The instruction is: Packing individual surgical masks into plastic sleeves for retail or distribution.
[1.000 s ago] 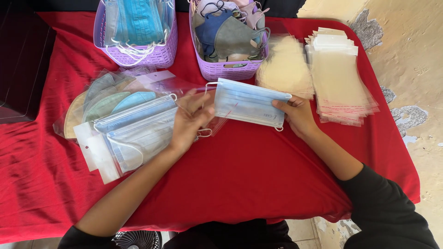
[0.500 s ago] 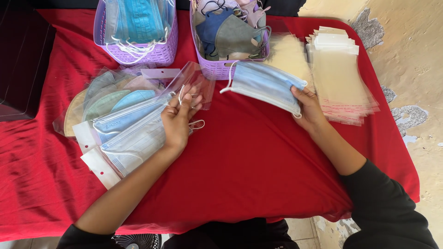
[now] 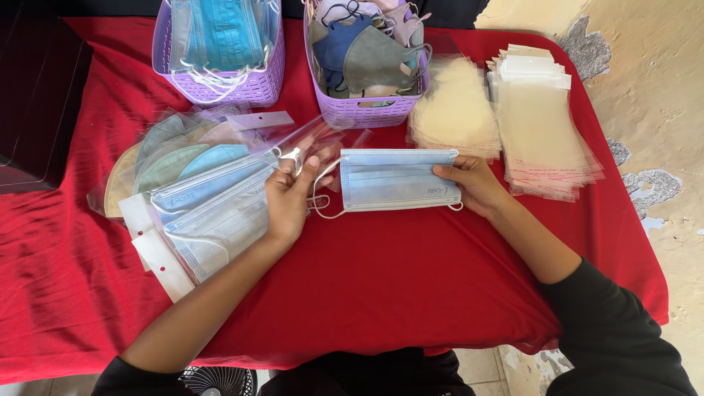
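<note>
My right hand [image 3: 475, 183] grips the right end of a light blue pleated face mask [image 3: 392, 180], held flat just above the red tablecloth [image 3: 381, 286]. My left hand [image 3: 290, 194] pinches a clear plastic sleeve [image 3: 315, 136] by its near edge, the sleeve tilting up toward the baskets, and the mask's white ear loop [image 3: 323, 202] hangs by my left fingers. Mask and sleeve sit side by side, almost touching. Under my left wrist lies a pile of bagged masks [image 3: 198, 198], blue and pastel.
Two purple baskets stand at the back: the left basket [image 3: 253, 84] holds blue masks, the right basket [image 3: 367, 110] holds grey, navy and mauve masks. Stacks of empty clear sleeves [image 3: 543, 132] and yellowish sleeves [image 3: 455, 110] lie at the right. A dark box [image 3: 37, 110] sits far left.
My right hand brought the blue mask down and left from near the sleeve stacks toward my left hand. My left hand lifted a clear sleeve off the bagged pile.
</note>
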